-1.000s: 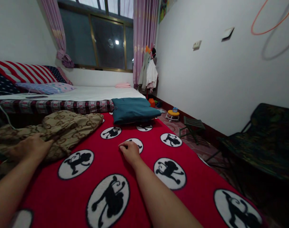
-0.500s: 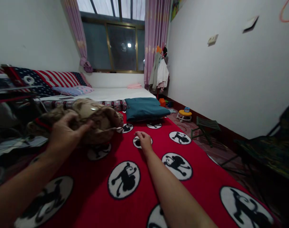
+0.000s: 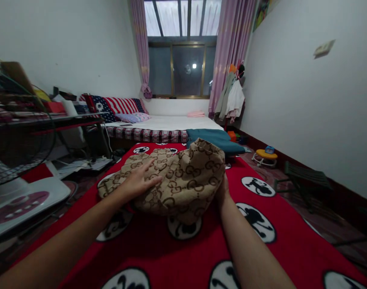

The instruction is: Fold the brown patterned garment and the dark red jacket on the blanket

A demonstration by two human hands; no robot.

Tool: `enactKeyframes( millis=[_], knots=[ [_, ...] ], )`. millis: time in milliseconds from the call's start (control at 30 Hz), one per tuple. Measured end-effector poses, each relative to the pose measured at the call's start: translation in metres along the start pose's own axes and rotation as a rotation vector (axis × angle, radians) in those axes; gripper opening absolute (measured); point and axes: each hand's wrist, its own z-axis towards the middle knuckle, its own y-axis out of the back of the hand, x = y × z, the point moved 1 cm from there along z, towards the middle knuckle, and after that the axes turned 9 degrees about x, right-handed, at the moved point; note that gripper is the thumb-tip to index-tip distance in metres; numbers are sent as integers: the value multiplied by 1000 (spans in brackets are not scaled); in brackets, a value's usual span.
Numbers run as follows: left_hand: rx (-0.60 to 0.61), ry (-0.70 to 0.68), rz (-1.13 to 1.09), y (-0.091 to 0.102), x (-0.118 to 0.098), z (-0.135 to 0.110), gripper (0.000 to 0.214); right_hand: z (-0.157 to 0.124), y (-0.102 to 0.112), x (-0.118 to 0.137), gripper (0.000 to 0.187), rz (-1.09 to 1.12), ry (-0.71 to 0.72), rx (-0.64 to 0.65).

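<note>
A tan cloth piece [image 3: 186, 180] with a brown letter pattern, perhaps a garment, lies bunched on the red blanket [image 3: 171, 253] with black-and-white round figures. Over its left part my left hand [image 3: 141, 180] reaches with fingers spread, touching or just above the fabric. My right hand [image 3: 223, 190] is at the cloth's right edge, where the fabric stands up in a raised fold. Its fingers are hidden behind that fold, so their grip does not show. Behind the cloth is a folded teal piece [image 3: 213, 138].
A bed [image 3: 168, 122] with a white sheet stands under the window. On the left are a cluttered desk [image 3: 66, 120] and a white chair [image 3: 29, 204]. To the right are a yellow stool [image 3: 266, 154], a green folding stool [image 3: 305, 176] and the wall.
The tan cloth has moved right and come down onto the blanket in front of me. My left hand has spread its fingers; my right hand has moved to the cloth's right side. The view has turned left.
</note>
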Motion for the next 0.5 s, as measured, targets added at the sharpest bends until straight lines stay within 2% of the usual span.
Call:
enactKeyframes(
  millis=[33, 100, 200, 267, 300, 367, 433, 467, 500],
  knots=[
    [9, 15, 20, -5, 4, 1, 82, 2, 2, 3, 82, 20, 2, 7],
    [105, -30, 59, -17, -1, -10, 73, 9, 8, 14, 80, 43, -5, 13],
    [390, -245, 139, -29, -31, -47, 45, 16, 15, 49, 61, 2, -15, -119],
    [587, -357, 184, -30, -52, -73, 28, 16, 12, 82, 48, -56, 35, -244],
    [671, -388, 195, -29, -60, -83, 21, 14, 7, 99, 43, -89, 85, -260],
    [812, -403, 172, -24, -67, -93, 19, 7, -6, 126, 34, -158, 206, -180],
    [917, -362, 87, -19, -65, -90, 26, -1, -22, 136, 32, -257, 252, -20],
    [908, -317, 38, -16, -60, -84, 30, -3, -30, 134, 34, -312, 229, 72],
    [834, -261, 3, -13, -53, -75, 33, -5, -36, 126, 38, -376, 181, 155]
  ],
)
